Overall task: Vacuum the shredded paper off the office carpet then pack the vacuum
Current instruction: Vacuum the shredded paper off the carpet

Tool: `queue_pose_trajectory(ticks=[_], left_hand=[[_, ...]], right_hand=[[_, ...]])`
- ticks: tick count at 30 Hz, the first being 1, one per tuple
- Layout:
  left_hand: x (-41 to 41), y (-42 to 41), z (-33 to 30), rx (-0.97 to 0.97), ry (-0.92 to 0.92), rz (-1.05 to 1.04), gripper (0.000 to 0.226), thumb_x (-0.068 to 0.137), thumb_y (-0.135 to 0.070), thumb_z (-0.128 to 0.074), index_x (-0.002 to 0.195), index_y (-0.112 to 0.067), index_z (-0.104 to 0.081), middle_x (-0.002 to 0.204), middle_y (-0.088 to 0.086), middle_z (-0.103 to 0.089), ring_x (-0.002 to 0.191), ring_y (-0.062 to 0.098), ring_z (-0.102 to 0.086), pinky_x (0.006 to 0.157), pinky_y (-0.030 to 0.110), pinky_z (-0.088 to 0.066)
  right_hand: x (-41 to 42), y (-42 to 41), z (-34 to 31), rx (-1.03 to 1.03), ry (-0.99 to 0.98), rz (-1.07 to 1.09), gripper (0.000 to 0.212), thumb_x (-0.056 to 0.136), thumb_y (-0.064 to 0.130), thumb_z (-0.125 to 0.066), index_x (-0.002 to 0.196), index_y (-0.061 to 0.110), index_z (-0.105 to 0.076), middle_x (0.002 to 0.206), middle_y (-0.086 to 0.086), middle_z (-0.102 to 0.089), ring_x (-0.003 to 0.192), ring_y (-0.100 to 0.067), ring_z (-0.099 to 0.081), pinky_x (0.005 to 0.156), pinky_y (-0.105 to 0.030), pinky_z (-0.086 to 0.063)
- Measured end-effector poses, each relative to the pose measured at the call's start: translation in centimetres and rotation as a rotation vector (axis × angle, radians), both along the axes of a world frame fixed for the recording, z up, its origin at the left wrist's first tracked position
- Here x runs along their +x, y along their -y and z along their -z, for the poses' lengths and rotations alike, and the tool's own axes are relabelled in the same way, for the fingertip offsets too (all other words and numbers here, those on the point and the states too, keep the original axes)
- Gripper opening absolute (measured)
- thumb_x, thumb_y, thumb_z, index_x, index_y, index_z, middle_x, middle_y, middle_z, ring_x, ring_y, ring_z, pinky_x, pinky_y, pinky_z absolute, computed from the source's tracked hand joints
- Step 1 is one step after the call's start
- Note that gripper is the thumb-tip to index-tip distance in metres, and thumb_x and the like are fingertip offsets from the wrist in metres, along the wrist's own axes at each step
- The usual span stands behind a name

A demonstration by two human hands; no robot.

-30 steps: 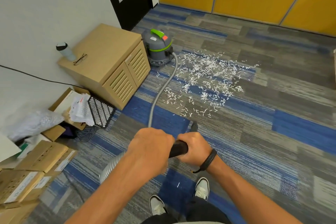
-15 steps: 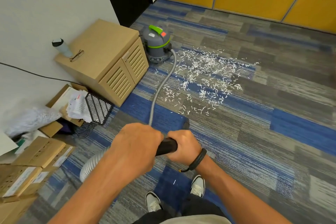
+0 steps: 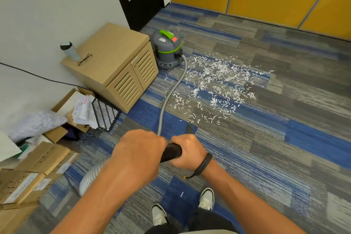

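While the shredded paper (image 3: 216,85) lies untouched in a loose scatter on the carpet (image 3: 266,148), well ahead of the person's feet, both hands grip the black wand (image 3: 171,153): the left hand (image 3: 139,153) has its fingers curled over the rear of the wand, the right hand (image 3: 187,151) has its fingers wrapped round the front. The nozzle (image 3: 189,129) shows only as a dark tip just short of the nearest strips.

Risks, as judged:
- Hose (image 3: 171,97) runs from the vacuum (image 3: 167,49) through the left edge of the scatter; dragging it could sweep strips aside or pull the canister onto the pile.
- Light strips may scatter from exhaust air or a fast stroke.
- Canister stands just beside the cabinet (image 3: 114,62); a tug could knock it against the slatted doors.
- Hose loop near the shoes (image 3: 206,198) could catch a foot.

Materials and shapes:
- Paper: thin, short white slivers.
- Carpet: low-pile, ribbed tiles, grey and blue.
- Hose: grey, ribbed, flexible.
- Vacuum: squat grey plastic drum, green band and handle.
- Cabinet: pale wood-look box, louvred doors, bottle (image 3: 69,51) and glasses (image 3: 84,59) on top.
- Cardboard boxes (image 3: 38,167): stacked at left.
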State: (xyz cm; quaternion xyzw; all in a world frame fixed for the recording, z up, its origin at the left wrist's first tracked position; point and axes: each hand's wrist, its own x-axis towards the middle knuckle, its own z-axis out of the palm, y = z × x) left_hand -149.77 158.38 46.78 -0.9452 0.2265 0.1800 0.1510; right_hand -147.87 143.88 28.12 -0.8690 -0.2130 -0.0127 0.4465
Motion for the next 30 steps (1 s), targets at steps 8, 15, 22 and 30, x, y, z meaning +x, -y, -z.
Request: queue_pose_trajectory(ticks=[8, 15, 22, 30], left_hand=[[3.1, 3.8, 3.9, 0.172, 0.011, -0.02, 0.016, 0.096, -0.025, -0.063, 0.111, -0.023, -0.067, 0.091, -0.005, -0.07, 0.075, 0.017, -0.059, 0.063, 0.032, -0.046], [3.9, 6.0, 4.0, 0.027, -0.001, 0.017, 0.029, 0.092, -0.027, -0.068, 0.12, -0.027, -0.063, 0.095, -0.005, -0.07, 0.088, 0.019, -0.069, 0.077, 0.035, -0.057], [4.2, 10.1, 4.7, 0.01, 0.015, 0.075, 0.027, 0.092, -0.026, -0.068, 0.119, -0.026, -0.063, 0.094, -0.005, -0.068, 0.085, 0.018, -0.067, 0.075, 0.034, -0.056], [4.3, 13.3, 5.0, -0.027, 0.016, 0.107, 0.028, 0.091, -0.029, -0.069, 0.119, -0.026, -0.064, 0.094, -0.005, -0.069, 0.086, 0.019, -0.067, 0.076, 0.034, -0.056]], right_hand=[[4.0, 1.6, 2.7, -0.025, -0.138, -0.061, 0.019, 0.065, 0.036, -0.06, 0.073, 0.02, -0.065, 0.065, 0.009, -0.064, 0.059, -0.008, -0.058, 0.057, -0.033, -0.051], [4.2, 6.2, 3.2, -0.089, -0.029, 0.0, 0.018, 0.072, 0.026, -0.071, 0.066, 0.023, -0.054, 0.06, 0.009, -0.059, 0.052, -0.005, -0.049, 0.051, -0.023, -0.042], [4.1, 10.7, 3.4, -0.093, -0.001, 0.024, 0.014, 0.073, 0.03, -0.062, 0.066, 0.019, -0.057, 0.058, 0.007, -0.057, 0.051, -0.01, -0.049, 0.05, -0.029, -0.042], [3.6, 14.6, 4.0, -0.111, 0.003, 0.069, 0.018, 0.077, 0.033, -0.06, 0.067, 0.018, -0.058, 0.058, 0.008, -0.057, 0.051, -0.01, -0.052, 0.051, -0.031, -0.046]])
